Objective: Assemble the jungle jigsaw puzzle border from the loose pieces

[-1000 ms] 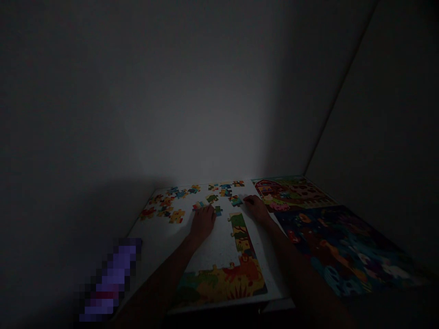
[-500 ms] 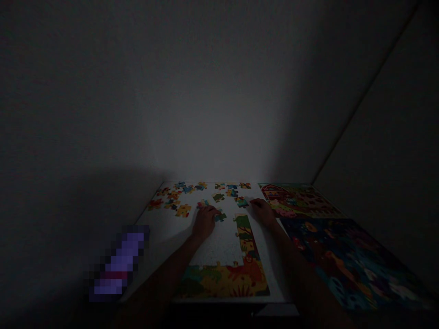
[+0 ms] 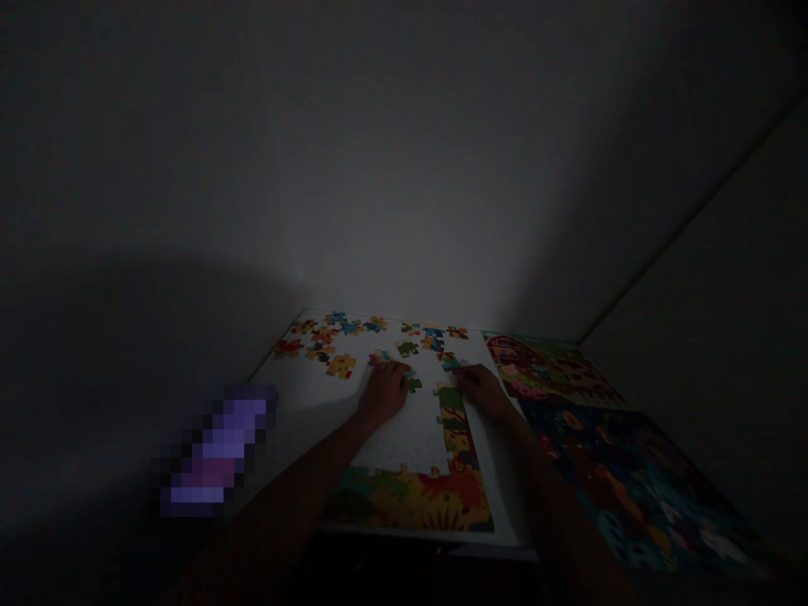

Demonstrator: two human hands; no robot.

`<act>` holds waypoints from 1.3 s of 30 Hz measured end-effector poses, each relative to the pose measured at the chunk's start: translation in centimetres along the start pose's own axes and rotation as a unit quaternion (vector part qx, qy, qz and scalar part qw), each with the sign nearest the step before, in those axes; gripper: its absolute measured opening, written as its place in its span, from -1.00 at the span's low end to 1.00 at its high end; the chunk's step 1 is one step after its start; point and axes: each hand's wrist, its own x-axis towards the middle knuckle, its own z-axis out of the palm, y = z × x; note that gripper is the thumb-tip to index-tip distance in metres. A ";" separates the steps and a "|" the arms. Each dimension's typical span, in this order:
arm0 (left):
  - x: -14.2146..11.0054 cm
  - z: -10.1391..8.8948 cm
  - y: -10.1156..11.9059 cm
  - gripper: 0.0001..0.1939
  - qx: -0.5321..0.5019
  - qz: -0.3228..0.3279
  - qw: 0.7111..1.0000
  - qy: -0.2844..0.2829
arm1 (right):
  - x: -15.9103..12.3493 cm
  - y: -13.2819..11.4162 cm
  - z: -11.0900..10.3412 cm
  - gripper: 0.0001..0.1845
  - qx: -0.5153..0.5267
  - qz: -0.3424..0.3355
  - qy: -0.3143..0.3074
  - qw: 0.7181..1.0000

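Note:
My left hand [image 3: 384, 393] rests low over the white tabletop, its fingers bent and drawn together. A green-and-teal puzzle piece [image 3: 414, 382] sticks out at the right side of its fingertips, partly covered by them. Just beyond those fingers lies a pale piece with red and blue [image 3: 380, 358]. My right hand [image 3: 485, 391] has its thumb and fingers closed at the edge of another green-and-blue puzzle piece [image 3: 448, 362]. Below that piece runs the joined L-shaped puzzle border [image 3: 453, 414], with a tree up its right side and animals along the bottom strip [image 3: 410, 501].
Several loose pieces [image 3: 342, 364] are scattered at the back left, and more [image 3: 433, 338] at the back middle. To the right lie a farm picture [image 3: 555, 370] and a dark blue picture [image 3: 622, 471]. A wall [image 3: 404, 210] rises behind the table. A blurred purple object [image 3: 220, 446] is at left.
My right fingertips have come leftward onto the green-and-blue piece, which was slightly apart from them. My left hand stays by its piece, now covering part of it. The view has tilted a little.

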 end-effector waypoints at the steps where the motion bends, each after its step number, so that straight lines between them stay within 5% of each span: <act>1: 0.0 0.1 0.1 -0.70 0.009 0.005 1.000 0.000 | -0.1 -0.3 -0.2 -0.55 -0.009 -0.003 -0.014 1.000; 6: 0.1 0.3 0.2 -0.64 0.037 0.019 0.999 -0.004 | -0.6 -1.8 -1.0 -0.45 -0.041 0.003 -0.080 0.996; 15: 0.2 0.5 0.2 -0.60 0.068 0.014 0.998 -0.009 | -0.7 -2.0 -1.0 -0.43 -0.037 -0.009 -0.111 0.993; 31: 0.7 0.4 -0.6 -0.44 0.014 0.000 1.000 -0.023 | -0.6 -1.6 -0.7 -0.48 0.050 -0.005 -0.080 0.996; 39: 0.8 0.3 -1.0 -0.38 -0.045 0.042 0.998 -0.025 | -0.6 -1.4 -0.8 -0.51 0.066 -0.007 -0.078 0.995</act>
